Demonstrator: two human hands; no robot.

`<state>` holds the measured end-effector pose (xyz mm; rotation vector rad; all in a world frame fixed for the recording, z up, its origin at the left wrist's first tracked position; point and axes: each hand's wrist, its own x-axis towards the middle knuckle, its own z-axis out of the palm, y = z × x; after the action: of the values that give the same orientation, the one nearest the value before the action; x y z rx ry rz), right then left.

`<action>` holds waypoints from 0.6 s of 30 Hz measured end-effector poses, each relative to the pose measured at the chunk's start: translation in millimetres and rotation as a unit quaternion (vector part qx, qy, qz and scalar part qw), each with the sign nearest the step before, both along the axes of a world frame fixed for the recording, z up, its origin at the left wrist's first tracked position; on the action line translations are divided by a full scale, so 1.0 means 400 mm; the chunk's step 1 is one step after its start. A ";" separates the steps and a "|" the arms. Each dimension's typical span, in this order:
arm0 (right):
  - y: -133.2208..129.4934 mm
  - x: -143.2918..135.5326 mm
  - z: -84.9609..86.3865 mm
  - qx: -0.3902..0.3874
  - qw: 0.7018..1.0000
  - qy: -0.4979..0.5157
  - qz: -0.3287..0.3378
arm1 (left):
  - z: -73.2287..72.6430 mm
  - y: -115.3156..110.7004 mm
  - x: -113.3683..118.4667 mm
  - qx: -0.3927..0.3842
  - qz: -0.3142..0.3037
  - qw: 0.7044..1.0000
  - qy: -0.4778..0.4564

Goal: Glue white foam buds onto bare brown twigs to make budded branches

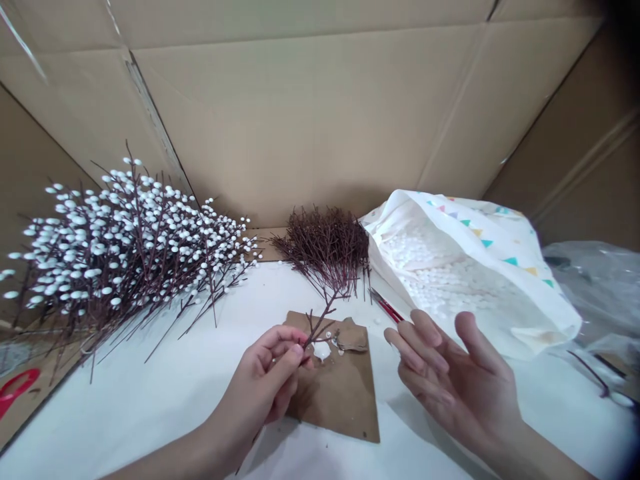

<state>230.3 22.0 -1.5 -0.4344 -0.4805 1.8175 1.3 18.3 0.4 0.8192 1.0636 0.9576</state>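
My left hand (273,373) pinches a brown artificial twig (321,319) whose bare, forked tip points up and away. Its lower stem runs down behind the hand. Below the twig lies a piece of brown cardboard (340,407) with a blob of white glue (321,351) and a crumpled cardboard scrap (353,335) on it. My right hand (445,380) hovers over the white surface to the right, palm turned up and fingers apart, holding nothing. Just beyond its fingertips rest red-handled tweezers (387,307), partly hidden by the fingers.
Twigs with white berry-like buds (135,247) are heaped at the left. Bare brown twigs (327,247) stand bundled at the back middle. An open white bag (505,267) of small white beads lies right, beside clear plastic (595,287). Cardboard walls (310,120) enclose the table. Something red (17,390) sits far left.
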 end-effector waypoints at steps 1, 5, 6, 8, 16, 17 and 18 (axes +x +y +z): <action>-0.003 -0.003 0.001 0.005 1.000 0.002 0.004 | 0.000 -0.003 0.002 0.000 -0.001 1.000 -0.012; -0.015 -0.022 0.004 0.025 0.999 0.021 0.030 | -0.018 -0.016 0.017 0.004 -0.033 0.999 -0.042; -0.018 -0.027 0.003 0.027 0.998 0.027 0.040 | -0.028 -0.020 0.022 -0.003 -0.043 0.998 -0.044; -0.023 -0.039 -0.002 0.031 0.997 0.041 0.060 | -0.046 -0.027 0.030 -0.030 -0.066 0.996 -0.047; -0.038 -0.070 -0.036 0.022 0.987 0.117 0.106 | -0.056 -0.058 0.050 -0.001 -0.057 0.997 0.044; -0.038 -0.073 -0.037 0.020 0.985 0.129 0.108 | -0.054 -0.061 0.051 0.008 -0.069 0.997 0.043; -0.039 -0.076 -0.037 0.018 0.984 0.140 0.110 | -0.053 -0.065 0.053 0.016 -0.083 0.996 0.040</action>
<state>199.8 6.5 -16.4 -0.0980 -0.3748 2.0415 22.4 -7.6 -20.9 0.9635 1.0341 0.8076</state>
